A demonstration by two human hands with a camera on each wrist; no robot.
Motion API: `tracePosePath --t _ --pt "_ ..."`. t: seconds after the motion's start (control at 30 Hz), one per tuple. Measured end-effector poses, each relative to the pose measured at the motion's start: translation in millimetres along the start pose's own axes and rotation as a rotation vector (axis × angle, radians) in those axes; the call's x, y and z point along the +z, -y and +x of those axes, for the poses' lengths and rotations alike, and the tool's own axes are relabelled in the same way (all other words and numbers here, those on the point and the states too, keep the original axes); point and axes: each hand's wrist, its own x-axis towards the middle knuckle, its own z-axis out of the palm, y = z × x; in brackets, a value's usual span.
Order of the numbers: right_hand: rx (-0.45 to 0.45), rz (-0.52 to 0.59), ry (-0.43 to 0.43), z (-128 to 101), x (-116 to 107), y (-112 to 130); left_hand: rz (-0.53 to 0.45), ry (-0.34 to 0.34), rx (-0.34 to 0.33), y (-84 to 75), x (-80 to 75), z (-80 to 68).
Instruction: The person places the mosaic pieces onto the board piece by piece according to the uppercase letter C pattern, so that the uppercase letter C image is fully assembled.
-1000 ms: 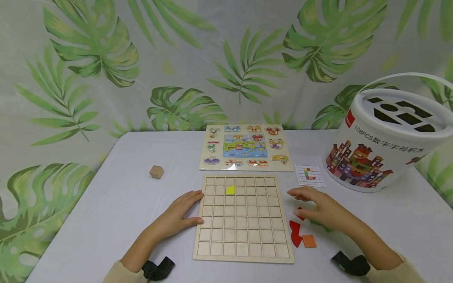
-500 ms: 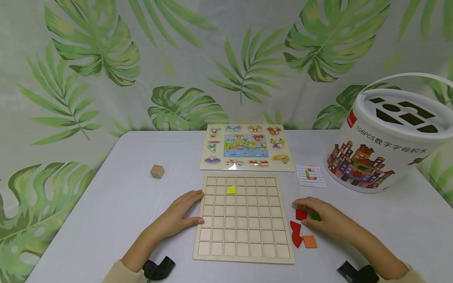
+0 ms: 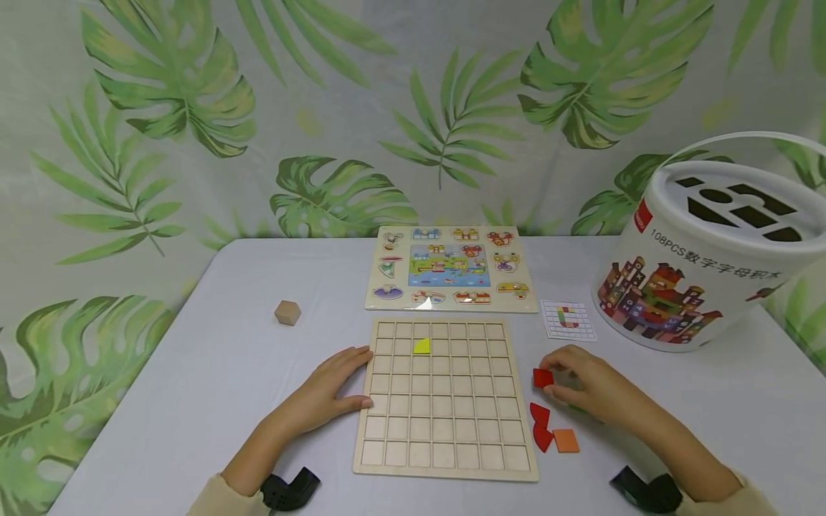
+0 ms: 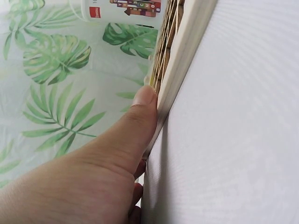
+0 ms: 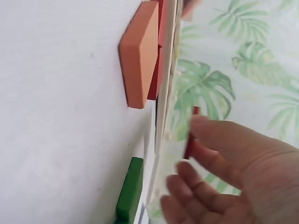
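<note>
A wooden grid board (image 3: 442, 408) lies flat before me, with a yellow quarter-round tile (image 3: 421, 347) in one of its upper cells. My left hand (image 3: 325, 387) rests against the board's left edge, thumb and fingers spread along it. Between thumb and fingers, my right hand (image 3: 590, 383) pinches a red square tile (image 3: 543, 378) just off the board's right side. In the right wrist view that red tile (image 5: 189, 140) is raised above the table. Below the right hand are two red curved-edge tiles (image 3: 540, 428), an orange square tile (image 3: 566, 441) and a partly hidden green tile (image 5: 131, 189).
A small card with a coloured grid pattern (image 3: 568, 320) lies right of the board. Behind it stands a big white block bucket (image 3: 697, 265). A picture puzzle (image 3: 450, 269) lies at the back, and a wooden cube (image 3: 287, 312) sits to the left.
My right hand reached down to the red square tile, took hold of it and lifted it slightly, away from the green tile. The left hand has stayed put at the board.
</note>
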Motion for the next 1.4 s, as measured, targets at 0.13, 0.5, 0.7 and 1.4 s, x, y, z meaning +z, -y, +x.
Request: tracePosePath --t 0.13,0.5,0.7,1.4 --pt "-0.069 0.013 -0.105 10.8 -2.1 9.4 0.004 0.001 -0.001 0.6 0.8 0.5" --pt "-0.258 0.152 -0.213 61.5 8.6 45.5 0.001 0.006 0.000 0.2 1.1 1.3" --pt "-0.248 0.247 -0.168 86.3 24.2 57.4 -0.004 0.011 -0.006 -0.5 0.9 1.6" --pt "-0.147 0.179 0.023 104.3 62.6 56.9 -0.019 0.017 -0.013 -1.3 -1.5 -0.1"
